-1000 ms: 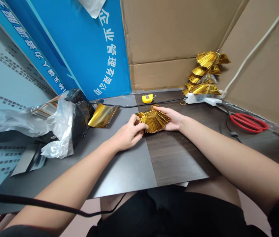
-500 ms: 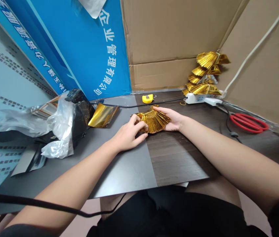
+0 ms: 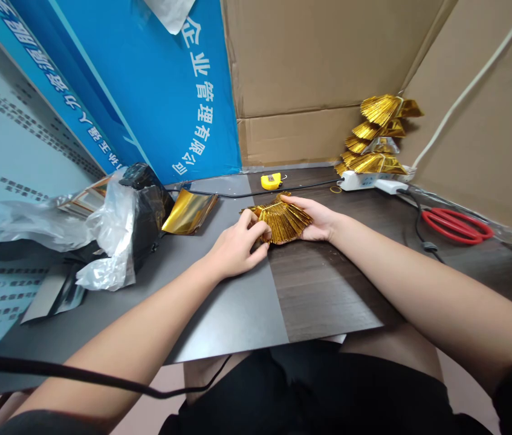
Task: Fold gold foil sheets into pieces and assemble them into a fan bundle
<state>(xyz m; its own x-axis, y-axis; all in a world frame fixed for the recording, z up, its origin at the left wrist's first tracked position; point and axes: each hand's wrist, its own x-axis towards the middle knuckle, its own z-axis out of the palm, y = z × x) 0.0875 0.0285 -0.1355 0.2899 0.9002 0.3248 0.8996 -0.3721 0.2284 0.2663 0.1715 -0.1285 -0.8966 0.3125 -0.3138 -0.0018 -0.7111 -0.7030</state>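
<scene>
A fanned bundle of folded gold foil paper (image 3: 286, 222) is held between my hands just over the table. My left hand (image 3: 241, 243) has curled fingers and a thumb pinching the bundle's left side. Around the right end wraps my right hand (image 3: 319, 220), its thumb on top and its other fingers hidden behind the foil. A thin pale band crosses the upper part of the bundle. Left of my hands lies a small stack of flat gold foil sheets (image 3: 189, 211).
Several gold foil fans (image 3: 376, 130) are stacked at the back right, by a white power strip (image 3: 359, 180). A yellow tape measure (image 3: 271, 180) lies behind my hands. Red-handled scissors (image 3: 457, 226) lie right. Crumpled plastic bags (image 3: 115, 226) sit left. A black cable (image 3: 147, 389) crosses my left forearm.
The fingertips of my left hand have shifted very slightly on the edge of the foil bundle. Everything else looks the same.
</scene>
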